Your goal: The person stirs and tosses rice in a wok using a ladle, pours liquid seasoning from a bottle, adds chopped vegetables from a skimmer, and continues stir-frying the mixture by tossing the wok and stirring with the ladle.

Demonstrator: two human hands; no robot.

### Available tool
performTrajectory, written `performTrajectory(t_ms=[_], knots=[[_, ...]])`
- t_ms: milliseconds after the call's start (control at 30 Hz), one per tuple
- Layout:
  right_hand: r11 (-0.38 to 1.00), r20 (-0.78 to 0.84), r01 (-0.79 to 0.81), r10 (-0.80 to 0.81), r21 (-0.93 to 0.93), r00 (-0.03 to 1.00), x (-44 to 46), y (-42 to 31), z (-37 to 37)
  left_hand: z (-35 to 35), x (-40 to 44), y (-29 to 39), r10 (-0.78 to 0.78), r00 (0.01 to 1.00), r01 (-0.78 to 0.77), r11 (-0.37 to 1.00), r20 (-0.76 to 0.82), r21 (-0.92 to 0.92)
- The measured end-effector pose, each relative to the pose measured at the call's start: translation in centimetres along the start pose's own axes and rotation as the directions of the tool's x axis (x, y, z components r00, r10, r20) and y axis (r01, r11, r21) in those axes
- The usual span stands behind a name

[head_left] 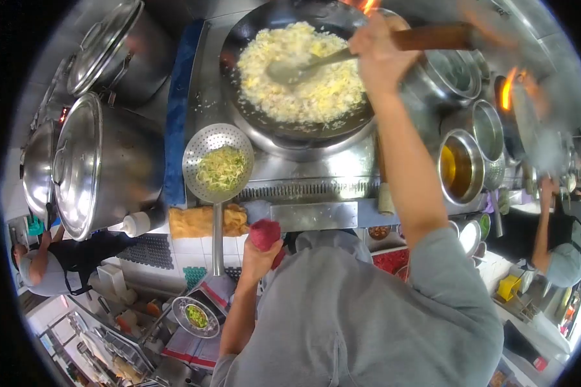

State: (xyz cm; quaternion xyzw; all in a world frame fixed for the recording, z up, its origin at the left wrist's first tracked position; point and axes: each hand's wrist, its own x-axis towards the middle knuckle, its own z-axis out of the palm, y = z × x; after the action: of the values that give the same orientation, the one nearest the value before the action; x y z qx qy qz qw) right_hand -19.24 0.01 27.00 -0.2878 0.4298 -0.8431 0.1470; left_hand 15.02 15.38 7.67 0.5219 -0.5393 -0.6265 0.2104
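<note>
My right hand [382,55] is closed around the handle of a long wok ladle [332,59], near where the metal shank meets the wood. Its blurred head rests in a heap of rice with yellow egg [300,103] inside a dark wok [274,131] on the stove. Close to my body, my left hand [257,259] grips a bunched red cloth [265,233]. Left of the wok, a perforated strainer [193,174] holds shredded green and pale vegetables [222,169]; its handle hangs over the stove's front edge.
Large lidded steel pots [126,164] stand left. A folded yellow cloth [206,222] lies on the front ledge. On the right are a steel pot of amber liquid [457,169] and open flames [507,87]. Other people work at the far left [37,267] and far right [565,255].
</note>
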Motion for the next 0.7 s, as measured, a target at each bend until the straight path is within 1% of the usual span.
performTrajectory(t_ms=[33,100,133,167,200,233,267,300,333,367,400,433,467,500,533,567,600,633,667,700], knots=[[0.996,0.216,0.067,-0.055,-0.051,0.975,1.7,3.4,-1.3,0.1,0.5,-0.1,0.048,0.999,-0.047,0.997,-0.001,0.067],[0.980,0.359,0.138,-0.079,-0.140,0.930,2.9,3.1,0.0,0.5,1.1,2.2,0.096,0.995,-0.096,0.991,0.000,0.092],[0.982,0.361,0.146,-0.093,-0.122,0.928,3.9,1.8,0.1,0.2,1.3,3.0,0.116,0.993,-0.117,0.987,0.012,0.111],[0.994,0.327,0.107,-0.097,-0.013,0.940,3.9,-0.4,-0.1,0.0,2.5,2.5,0.317,0.948,-0.317,0.931,0.032,0.180],[0.989,0.324,0.069,-0.108,0.128,0.940,4.3,-0.8,-1.0,0.4,3.2,3.0,0.303,0.953,-0.296,0.945,-0.029,0.136],[0.981,0.299,0.065,-0.118,0.181,0.947,4.0,0.9,-1.6,1.1,3.9,3.6,0.281,0.956,-0.273,0.957,-0.085,0.092],[0.985,0.298,0.135,-0.162,0.108,0.941,3.1,4.4,-1.7,1.6,4.6,4.7,0.257,0.957,-0.253,0.966,-0.133,0.051],[0.980,0.338,0.190,-0.196,0.052,0.920,3.2,7.9,-1.4,2.1,5.5,6.3,0.190,0.977,-0.180,0.978,-0.094,0.106],[0.959,0.396,0.282,-0.263,0.011,0.880,3.8,8.5,-0.8,2.6,7.5,6.5,0.332,0.939,-0.315,0.936,-0.091,0.160],[0.868,0.394,0.466,-0.374,-0.169,0.839,4.4,5.9,0.9,3.3,9.4,6.1,0.466,0.880,-0.440,0.873,-0.093,0.211],[0.708,0.429,0.577,-0.410,-0.408,0.805,3.6,2.0,1.4,3.6,10.3,5.6,0.506,0.859,-0.480,0.851,-0.084,0.211],[0.477,0.462,0.639,-0.444,-0.604,0.768,2.7,-1.9,1.9,3.9,11.1,5.1,0.544,0.836,-0.520,0.828,-0.074,0.211],[0.923,0.380,0.328,-0.236,-0.200,0.894,3.9,-1.9,-0.9,4.9,12.8,4.9,0.526,0.843,-0.510,0.848,-0.113,0.144],[0.938,0.273,-0.085,-0.012,0.338,0.962,5.0,-1.9,-3.6,5.3,13.3,5.2,0.584,0.809,-0.558,0.800,-0.071,0.219],[0.965,0.223,0.011,-0.071,0.261,0.972,3.9,0.0,-4.9,5.7,13.8,5.6,0.638,0.770,-0.605,0.743,-0.030,0.288],[0.976,0.183,0.113,-0.147,0.187,0.972,3.0,1.3,-5.3,5.8,14.5,7.7,0.755,0.646,-0.708,0.537,0.113,0.459],[0.970,0.137,0.218,-0.231,0.103,0.963,2.0,2.1,-5.9,5.9,15.0,9.2,0.812,0.507,-0.771,0.276,0.290,0.574],[0.956,0.132,0.281,-0.269,-0.081,0.954,0.9,2.3,-6.5,6.3,15.7,9.3,0.762,0.535,-0.770,0.262,0.366,0.582],[0.907,0.143,0.339,-0.311,-0.249,0.940,0.6,2.1,-6.2,6.9,16.1,10.0,0.760,0.561,-0.740,0.281,0.329,0.611],[0.902,0.103,0.325,-0.309,-0.283,0.946,0.4,0.7,-4.4,7.2,15.6,10.2,0.739,0.598,-0.707,0.306,0.309,0.637]])
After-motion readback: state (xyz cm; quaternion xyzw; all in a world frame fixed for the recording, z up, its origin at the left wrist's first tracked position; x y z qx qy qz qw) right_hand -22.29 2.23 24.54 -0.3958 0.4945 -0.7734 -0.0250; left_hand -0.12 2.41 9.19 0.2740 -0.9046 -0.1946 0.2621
